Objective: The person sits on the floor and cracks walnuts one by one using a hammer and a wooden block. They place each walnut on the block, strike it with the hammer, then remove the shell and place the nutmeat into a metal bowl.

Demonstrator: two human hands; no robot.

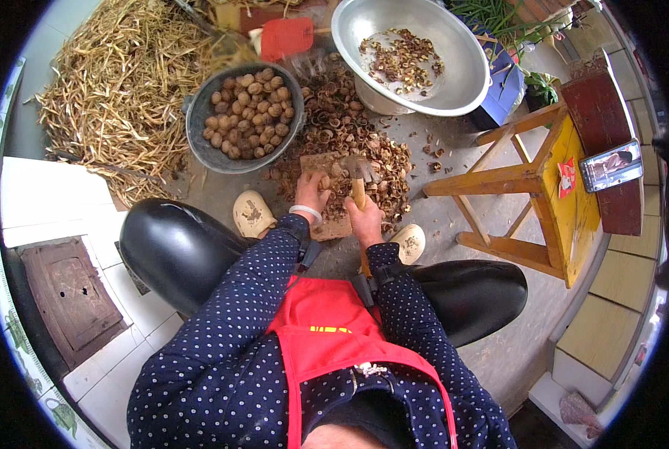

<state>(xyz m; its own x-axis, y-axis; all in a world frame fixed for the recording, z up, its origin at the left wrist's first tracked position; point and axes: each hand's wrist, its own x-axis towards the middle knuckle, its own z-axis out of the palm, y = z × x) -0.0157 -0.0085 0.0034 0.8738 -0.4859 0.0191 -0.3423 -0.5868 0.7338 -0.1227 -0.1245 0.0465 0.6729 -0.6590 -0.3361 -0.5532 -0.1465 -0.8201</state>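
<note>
1. The grey floor (499,367) spreads beneath me, littered with broken shells (342,123) around and beyond my block.
2. On the left are white tiles (50,194) with a brown hatch (72,292) set among them; farther off on that side lies a heap of straw (117,90).
3. On the right stands a yellow wooden stool (578,209) with a phone (611,166) propped on it.
4. Far and slightly left, a dark bucket (207,156) holds whole walnuts (248,112); far right, a wide metal basin (454,82) holds kernel pieces (405,63).
5. My hammer (359,194) is above the right part of the tan block (330,226), in front of me. Its long axis runs near to far, the head at the far end, lying crosswise.
6. My right hand (366,221) is wrapped around the handle.
7. My left hand (312,194) is at the block's left side, fingers bent; I cannot tell whether they pinch a nut.
</note>
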